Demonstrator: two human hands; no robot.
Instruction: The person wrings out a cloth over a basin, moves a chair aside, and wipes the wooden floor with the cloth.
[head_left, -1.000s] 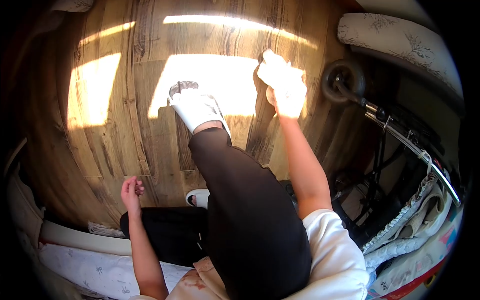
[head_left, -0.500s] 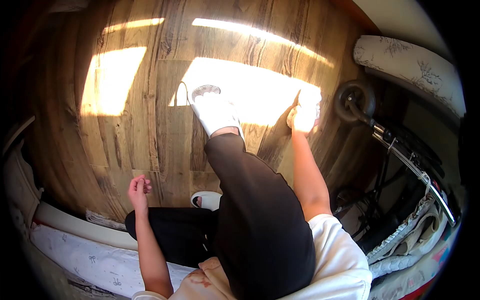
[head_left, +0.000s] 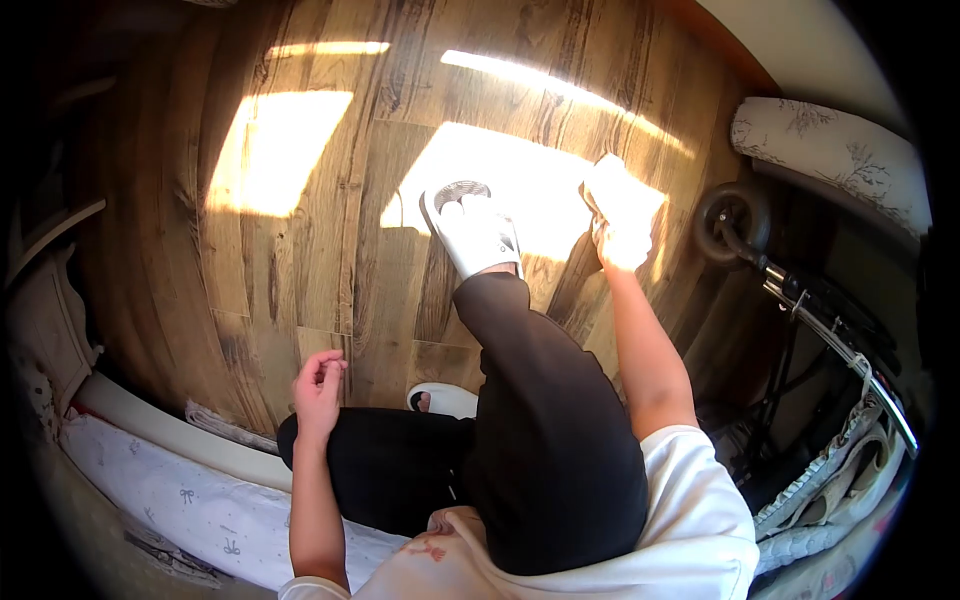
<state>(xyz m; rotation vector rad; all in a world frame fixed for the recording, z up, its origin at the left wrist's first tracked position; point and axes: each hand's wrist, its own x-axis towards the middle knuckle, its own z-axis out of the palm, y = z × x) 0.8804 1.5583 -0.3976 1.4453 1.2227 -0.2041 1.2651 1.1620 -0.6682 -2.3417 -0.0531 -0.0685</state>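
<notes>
My right hand reaches forward to the sunlit floor, its fingers closed on a pale cloth. Glare washes out much of the cloth, and its far edge spreads ahead of the fingers over the wood. My left hand hangs above the floor beside my bent knee, fingers loosely curled in, with nothing visible in them. Between the hands, my foot in a white slipper stands on the floor. The other white slipper shows under my leg.
A wheeled frame with a dark wheel and a metal tube stands at the right. Behind it lies a patterned cushioned piece. A bed edge with white printed fabric runs along the lower left. Sun patches cross the wooden floor.
The view has shifted, so most things sit further right. The cloth now extends forward of my right hand, where before it was bunched at the fingers. My left hand stays curled.
</notes>
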